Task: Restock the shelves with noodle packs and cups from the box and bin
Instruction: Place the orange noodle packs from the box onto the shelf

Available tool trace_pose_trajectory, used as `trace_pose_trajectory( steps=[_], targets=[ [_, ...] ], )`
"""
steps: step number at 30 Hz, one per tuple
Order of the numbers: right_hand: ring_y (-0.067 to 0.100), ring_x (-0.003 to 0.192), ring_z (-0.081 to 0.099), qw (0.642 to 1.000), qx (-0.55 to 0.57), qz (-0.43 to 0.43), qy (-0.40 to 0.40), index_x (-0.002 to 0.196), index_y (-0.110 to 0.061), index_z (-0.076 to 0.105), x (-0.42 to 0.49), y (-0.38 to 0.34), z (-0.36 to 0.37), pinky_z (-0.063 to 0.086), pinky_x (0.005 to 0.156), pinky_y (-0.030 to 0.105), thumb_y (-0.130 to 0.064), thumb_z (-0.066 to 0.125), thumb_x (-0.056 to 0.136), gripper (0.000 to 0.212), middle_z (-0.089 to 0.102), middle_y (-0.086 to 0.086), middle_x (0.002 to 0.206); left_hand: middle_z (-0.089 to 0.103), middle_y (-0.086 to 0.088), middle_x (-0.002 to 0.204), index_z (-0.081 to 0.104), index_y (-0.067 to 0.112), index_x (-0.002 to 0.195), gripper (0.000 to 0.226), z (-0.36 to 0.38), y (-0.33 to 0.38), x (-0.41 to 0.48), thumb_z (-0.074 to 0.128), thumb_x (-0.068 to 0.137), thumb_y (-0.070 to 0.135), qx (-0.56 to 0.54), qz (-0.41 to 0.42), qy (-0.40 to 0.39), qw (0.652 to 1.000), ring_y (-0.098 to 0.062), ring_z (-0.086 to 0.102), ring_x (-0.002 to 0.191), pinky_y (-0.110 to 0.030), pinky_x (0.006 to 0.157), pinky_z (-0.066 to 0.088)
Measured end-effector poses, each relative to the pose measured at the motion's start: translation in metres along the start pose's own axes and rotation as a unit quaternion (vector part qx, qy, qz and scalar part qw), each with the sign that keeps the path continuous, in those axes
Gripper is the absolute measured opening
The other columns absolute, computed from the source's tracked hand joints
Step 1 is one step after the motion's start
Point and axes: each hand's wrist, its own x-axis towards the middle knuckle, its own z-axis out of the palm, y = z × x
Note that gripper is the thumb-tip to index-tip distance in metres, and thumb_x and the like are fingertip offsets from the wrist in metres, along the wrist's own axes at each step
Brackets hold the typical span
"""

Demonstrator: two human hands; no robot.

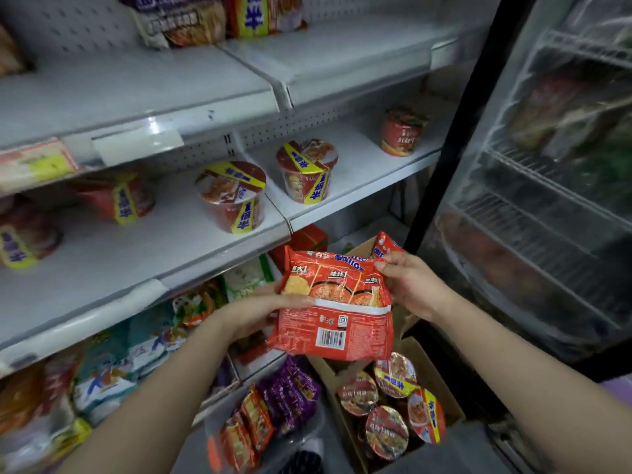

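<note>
A large red noodle multipack (pixel 337 306) hangs in front of me, barcode side up. My left hand (pixel 263 311) grips its left edge and my right hand (pixel 412 285) grips its upper right corner. Below it a cardboard box (pixel 441 378) on the floor holds several noodle cups (pixel 386 429). To the box's left a clear plastic bin (pixel 307 436) holds red and purple noodle packs (pixel 270 415). The middle shelf (pixel 143 254) carries several red cups with yellow bands (pixel 232 196), spaced apart.
The top shelf (pixel 191 94) has noodle packs (pixel 184 22) at its back. Lower shelves at the left are crowded with blue, green and orange packs (pixel 130 354). A glass-door fridge (pixel 547 186) with wire racks stands close on the right.
</note>
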Motion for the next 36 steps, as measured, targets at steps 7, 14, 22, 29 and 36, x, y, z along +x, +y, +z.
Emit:
trace_pose_trajectory(
  steps=[7,14,22,29,36],
  targets=[
    [0.026,0.078,0.068,0.999,0.019,-0.014,-0.033,0.088,-0.006,0.057,-0.013,-0.022,0.063,0.058,0.07,0.038,-0.009,0.053,0.098,0.011,0.072,0.013,0.081,0.072,-0.012,0.115,0.049,0.013,0.131,0.058,0.012,0.0,-0.092,0.076,0.08,0.013,-0.066,0.074,0.089,0.991,-0.03,0.07,0.105,-0.037,0.083,0.058],
    [0.023,0.085,0.073,0.996,-0.038,-0.066,-0.04,0.099,-0.009,0.065,-0.025,-0.046,0.163,0.055,0.081,0.041,-0.022,0.056,0.098,0.016,0.076,0.008,0.087,0.074,-0.019,0.104,0.059,0.005,0.119,0.063,-0.028,-0.004,-0.177,0.085,0.064,0.021,-0.126,0.134,0.226,0.957,-0.035,0.073,0.09,-0.041,0.076,0.059],
    [0.017,0.102,0.055,0.876,-0.195,-0.415,0.151,0.106,-0.022,0.053,-0.061,-0.055,0.273,0.043,0.087,0.028,-0.034,0.072,0.085,0.031,0.056,-0.005,0.102,0.077,-0.002,0.099,0.064,0.02,0.108,0.063,-0.081,0.026,-0.275,0.096,0.055,0.026,-0.031,0.259,0.427,0.866,-0.017,0.075,0.085,-0.037,0.08,0.06],
    [-0.005,0.13,0.034,0.867,-0.22,-0.448,0.0,0.142,-0.031,0.036,-0.093,-0.058,0.391,0.024,0.106,0.005,-0.067,0.051,0.083,0.071,0.032,-0.01,0.138,0.067,0.021,0.084,0.056,0.04,0.098,0.054,-0.1,0.054,-0.341,0.076,0.057,0.067,0.162,0.281,0.623,0.712,-0.004,0.065,0.084,-0.033,0.078,0.052],
    [0.012,0.103,0.067,0.937,-0.019,-0.321,-0.139,0.12,-0.023,0.06,-0.117,-0.09,0.425,0.052,0.087,0.02,-0.061,0.067,0.078,0.056,0.071,0.0,0.112,0.071,0.01,0.096,0.062,0.034,0.107,0.058,-0.079,0.062,-0.368,0.025,0.089,0.075,0.285,0.284,0.575,0.712,-0.016,0.065,0.097,-0.041,0.09,0.049]
  ],
)
